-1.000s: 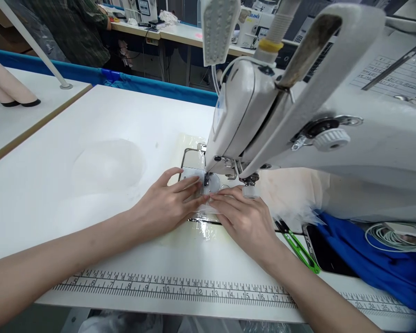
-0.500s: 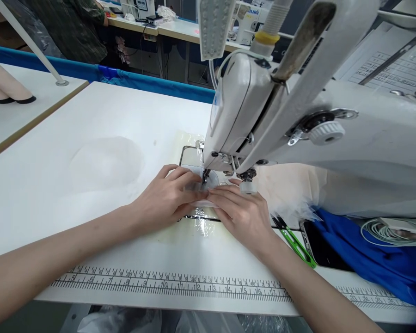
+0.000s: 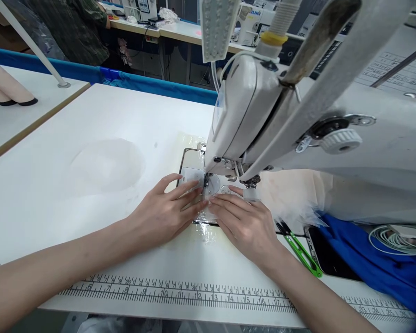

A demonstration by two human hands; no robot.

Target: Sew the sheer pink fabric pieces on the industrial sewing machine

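My left hand (image 3: 171, 210) lies flat with fingers spread at the left of the sewing machine's needle area. Facing it, my right hand (image 3: 244, 219) rests flat with its fingers stretched toward the left fingertips. The two sets of fingertips almost meet just in front of the presser foot (image 3: 207, 179). Any thin, see-through material under the fingers is too faint to make out. The white sewing machine (image 3: 249, 101) stands over the hands, its shiny needle plate (image 3: 213, 185) partly showing. Right of my right hand lie green thread snips (image 3: 303, 256).
A phone (image 3: 329, 254), blue cloth (image 3: 370, 268) and a coiled cable (image 3: 395, 238) lie at the right. Pale sheer fabric (image 3: 294, 189) is bunched under the machine arm. A printed ruler (image 3: 180, 296) runs along the front edge. Another person (image 3: 72, 27) is at the back left.
My left fingers have spread and drawn back slightly from the presser foot. My right hand has shifted slightly down. The white strip between the hands no longer shows clearly. The view has tilted a little.
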